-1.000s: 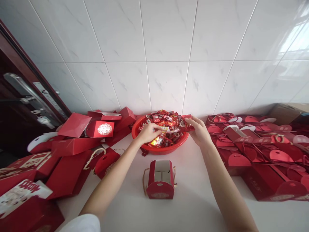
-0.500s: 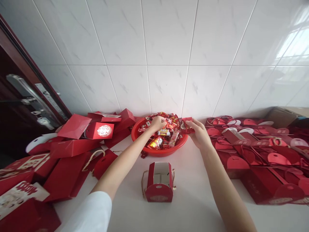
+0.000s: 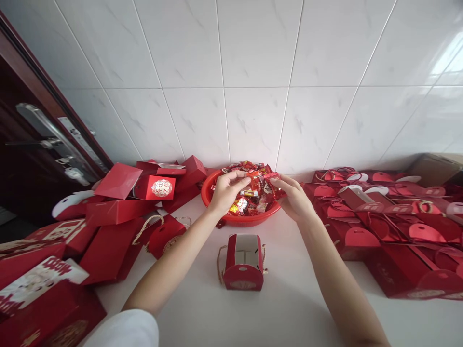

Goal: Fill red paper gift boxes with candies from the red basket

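Over the left part of a red basin (image 3: 240, 220) of wrapped candies, my left hand (image 3: 227, 192) pinches a small red candy (image 3: 255, 175) between thumb and fingers. My right hand (image 3: 293, 196) is closed on a dark red candy packet (image 3: 269, 187) above the basin's right side. Both hands are close together, with candies (image 3: 241, 206) heaped below them. A small red box (image 3: 244, 279) with rope handles stands upright in front of the basin, its top open and its pale inside showing.
Red boxes (image 3: 115, 212) are piled on the left side of the white table (image 3: 202, 313). Many more red boxes (image 3: 398, 262) crowd the right side. A tiled wall (image 3: 253, 115) rises behind, and a dark door (image 3: 29, 164) with a metal handle is at the left.
My left hand has turned and risen from among the candies, and now holds a small red one near the right hand. The right hand still holds its packet. The view has shifted slightly.
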`<action>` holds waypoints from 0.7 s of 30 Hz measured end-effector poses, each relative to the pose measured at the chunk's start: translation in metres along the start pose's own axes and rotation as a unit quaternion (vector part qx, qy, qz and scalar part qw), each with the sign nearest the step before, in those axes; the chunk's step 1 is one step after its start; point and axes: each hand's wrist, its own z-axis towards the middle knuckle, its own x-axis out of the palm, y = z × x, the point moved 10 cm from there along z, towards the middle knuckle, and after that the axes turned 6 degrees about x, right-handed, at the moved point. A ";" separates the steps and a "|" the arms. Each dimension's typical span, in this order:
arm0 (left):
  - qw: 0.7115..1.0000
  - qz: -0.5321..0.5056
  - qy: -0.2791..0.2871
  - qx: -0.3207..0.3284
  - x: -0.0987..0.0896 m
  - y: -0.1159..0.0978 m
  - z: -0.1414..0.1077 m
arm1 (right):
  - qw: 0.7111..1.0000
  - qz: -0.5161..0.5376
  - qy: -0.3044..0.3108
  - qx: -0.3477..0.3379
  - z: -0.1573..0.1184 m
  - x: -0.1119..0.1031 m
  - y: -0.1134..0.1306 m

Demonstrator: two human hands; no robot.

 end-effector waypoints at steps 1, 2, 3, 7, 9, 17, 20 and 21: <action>1.000 -0.004 -0.004 -0.004 -0.002 -0.001 -0.004 | 1.000 -0.006 0.009 0.002 -0.001 0.003 -0.001; 1.000 -0.001 -0.006 -0.007 -0.005 -0.003 -0.008 | 1.000 -0.015 0.016 0.003 -0.002 0.005 -0.001; 1.000 0.011 -0.004 -0.007 -0.008 -0.007 -0.013 | 1.000 -0.025 0.020 0.001 -0.004 0.007 0.000; 0.982 0.147 0.117 0.002 -0.006 -0.027 -0.046 | 0.997 -0.069 0.024 -0.020 -0.013 0.009 0.011; 0.943 0.238 0.231 -0.018 0.003 -0.027 -0.073 | 0.994 -0.095 0.041 -0.025 -0.019 0.013 0.016; 0.853 0.422 0.290 -0.103 -0.009 -0.010 -0.122 | 0.952 -0.213 0.218 -0.007 -0.046 0.059 0.005; 0.873 0.386 0.276 -0.113 -0.004 -0.010 -0.118 | 0.936 -0.207 0.284 0.016 -0.053 0.078 -0.011; 0.879 0.371 0.273 -0.124 -0.003 -0.010 -0.117 | 0.933 -0.201 0.298 0.025 -0.054 0.083 -0.016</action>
